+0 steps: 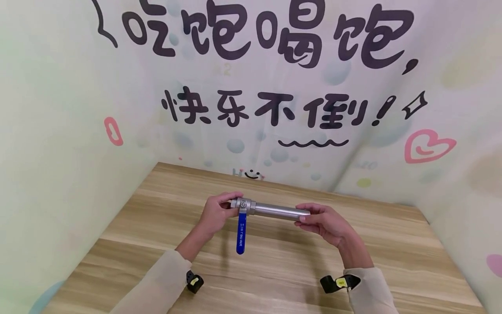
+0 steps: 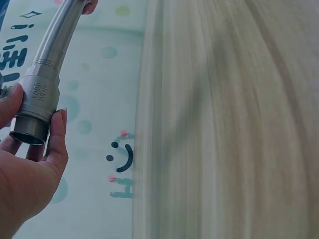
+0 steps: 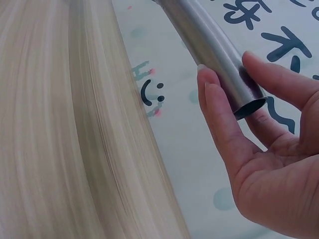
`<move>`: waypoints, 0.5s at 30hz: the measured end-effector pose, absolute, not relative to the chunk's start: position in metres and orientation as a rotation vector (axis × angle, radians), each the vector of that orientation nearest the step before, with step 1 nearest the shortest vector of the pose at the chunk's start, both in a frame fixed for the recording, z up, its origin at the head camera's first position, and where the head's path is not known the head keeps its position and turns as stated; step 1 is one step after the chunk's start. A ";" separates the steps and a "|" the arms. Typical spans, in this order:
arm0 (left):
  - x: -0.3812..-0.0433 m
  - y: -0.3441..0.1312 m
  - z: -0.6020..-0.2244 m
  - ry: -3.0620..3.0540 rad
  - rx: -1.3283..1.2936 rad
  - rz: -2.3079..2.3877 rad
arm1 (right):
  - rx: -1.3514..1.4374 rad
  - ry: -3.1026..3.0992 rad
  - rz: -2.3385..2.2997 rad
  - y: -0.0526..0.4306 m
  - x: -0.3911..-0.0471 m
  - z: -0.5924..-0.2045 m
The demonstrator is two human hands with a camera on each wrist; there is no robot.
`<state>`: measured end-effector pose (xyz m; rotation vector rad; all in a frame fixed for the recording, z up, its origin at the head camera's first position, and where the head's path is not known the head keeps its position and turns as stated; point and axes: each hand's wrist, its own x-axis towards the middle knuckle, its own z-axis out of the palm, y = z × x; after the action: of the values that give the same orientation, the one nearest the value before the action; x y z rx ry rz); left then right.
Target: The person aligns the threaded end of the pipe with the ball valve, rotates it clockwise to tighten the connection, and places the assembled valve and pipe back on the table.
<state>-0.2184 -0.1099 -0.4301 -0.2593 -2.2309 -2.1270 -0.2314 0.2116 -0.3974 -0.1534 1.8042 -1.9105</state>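
Observation:
A metal ball valve (image 1: 243, 205) with a blue lever handle (image 1: 241, 233) is joined to a straight steel pipe (image 1: 278, 211). Both hands hold the piece level above the table. My left hand (image 1: 215, 215) grips the valve body at its open left end; in the left wrist view, thumb and fingers (image 2: 59, 134) lie on either side of it. With thumb and fingertips, my right hand (image 1: 328, 223) pinches the pipe's free end. In the right wrist view the pipe's open mouth (image 3: 250, 108) shows between the fingers. The lever hangs toward me, lettered in white.
Beneath the hands lies a wood-grain table (image 1: 274, 270), with shadows of the arms on it. A printed backdrop (image 1: 251, 152) with dark characters and hearts stands along its back and both sides. Black wrist straps (image 1: 195, 281) sit at both cuffs.

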 end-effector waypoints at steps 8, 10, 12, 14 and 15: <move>-0.218 -0.112 -0.432 -2.244 -0.268 -2.103 | -0.123 1.806 -1.912 0.210 -0.231 -0.398; -0.218 -0.112 -0.432 -2.251 -0.259 -2.099 | -0.117 1.809 -1.907 0.209 -0.231 -0.397; -0.218 -0.112 -0.432 -2.254 -0.257 -2.093 | -0.112 1.811 -1.906 0.209 -0.231 -0.398; -0.218 -0.113 -0.432 -2.253 -0.262 -2.089 | -0.104 1.811 -1.908 0.208 -0.231 -0.398; -0.218 -0.113 -0.433 -2.251 -0.265 -2.088 | -0.100 1.810 -1.911 0.208 -0.231 -0.398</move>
<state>-0.2180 -0.1128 -0.4327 -0.2646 -2.2506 -2.0877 -0.2305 0.2077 -0.3978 -0.1001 1.8096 -1.9112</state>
